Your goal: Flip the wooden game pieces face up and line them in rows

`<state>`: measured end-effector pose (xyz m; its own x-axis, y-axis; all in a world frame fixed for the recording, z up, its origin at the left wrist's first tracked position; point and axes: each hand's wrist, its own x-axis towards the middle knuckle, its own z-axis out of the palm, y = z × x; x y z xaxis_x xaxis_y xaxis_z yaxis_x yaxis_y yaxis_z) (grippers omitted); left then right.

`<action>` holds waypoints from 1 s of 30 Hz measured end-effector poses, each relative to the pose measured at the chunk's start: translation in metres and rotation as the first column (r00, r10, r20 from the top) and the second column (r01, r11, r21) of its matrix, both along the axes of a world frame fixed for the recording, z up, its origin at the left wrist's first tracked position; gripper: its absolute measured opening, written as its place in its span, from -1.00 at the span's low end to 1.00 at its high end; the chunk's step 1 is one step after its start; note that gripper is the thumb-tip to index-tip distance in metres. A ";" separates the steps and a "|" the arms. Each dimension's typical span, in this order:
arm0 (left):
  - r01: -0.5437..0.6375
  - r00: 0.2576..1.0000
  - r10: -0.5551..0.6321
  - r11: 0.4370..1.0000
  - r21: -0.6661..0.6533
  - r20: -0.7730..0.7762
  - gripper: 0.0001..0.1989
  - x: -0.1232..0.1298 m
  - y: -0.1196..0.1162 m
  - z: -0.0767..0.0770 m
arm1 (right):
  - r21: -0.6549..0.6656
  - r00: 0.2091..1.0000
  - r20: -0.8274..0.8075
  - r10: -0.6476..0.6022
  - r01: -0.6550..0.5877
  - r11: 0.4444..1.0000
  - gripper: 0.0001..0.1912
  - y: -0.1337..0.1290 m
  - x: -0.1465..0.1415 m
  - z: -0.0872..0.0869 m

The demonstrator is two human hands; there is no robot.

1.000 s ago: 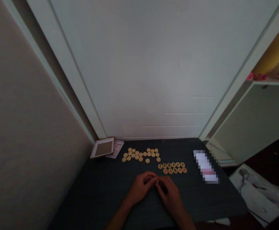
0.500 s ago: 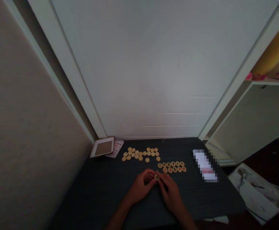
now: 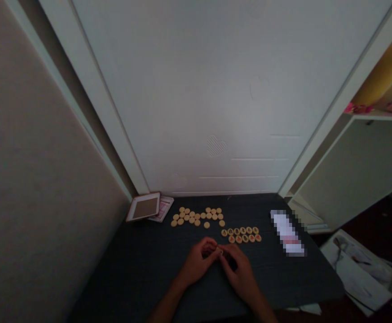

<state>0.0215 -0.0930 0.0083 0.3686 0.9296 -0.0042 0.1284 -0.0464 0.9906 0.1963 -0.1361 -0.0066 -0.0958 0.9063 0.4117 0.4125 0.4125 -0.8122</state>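
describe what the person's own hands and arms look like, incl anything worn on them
The left hand and right hand are ungloved, each with slim fingers. The left forearm and right forearm are bare down to the picture's lower edge, with no sleeve, watch or bracelet in view. It is too dim to tell small rings or markings.

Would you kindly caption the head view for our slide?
Left hand and right hand hold a disc near two rows of marked discs.

Table (image 3: pixel 131 273): dark.
Plain discs (image 3: pixel 197 216): far side, clustered.
Marked discs (image 3: pixel 243 231): two rows.
Frame (image 3: pixel 145 207): far-left corner.
Pixelated item (image 3: pixel 287 233): right.
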 end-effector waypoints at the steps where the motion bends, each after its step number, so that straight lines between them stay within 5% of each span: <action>1: -0.001 1.000 0.001 1.000 -0.003 0.007 -0.71 0.001 0.000 0.000 | 0.000 1.000 0.003 0.000 0.000 1.000 -0.74 0.000 0.000 0.000; 10: 0.037 0.999 -0.037 0.999 0.010 0.011 -0.73 0.001 -0.002 0.007 | -0.121 0.994 -0.070 -0.084 0.075 0.990 -0.75 0.001 -0.001 -0.001; 30: 0.095 0.995 -0.097 0.995 0.035 0.036 -0.75 -0.002 -0.001 0.003 | -0.107 0.993 -0.079 -0.090 0.082 0.991 -0.75 0.003 0.004 -0.007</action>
<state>0.0193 -0.0941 0.0114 0.4554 0.8893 0.0416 0.0841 -0.0895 0.9924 0.2003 -0.1333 -0.0132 0.0150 0.9479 0.3183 0.3718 0.2902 -0.8818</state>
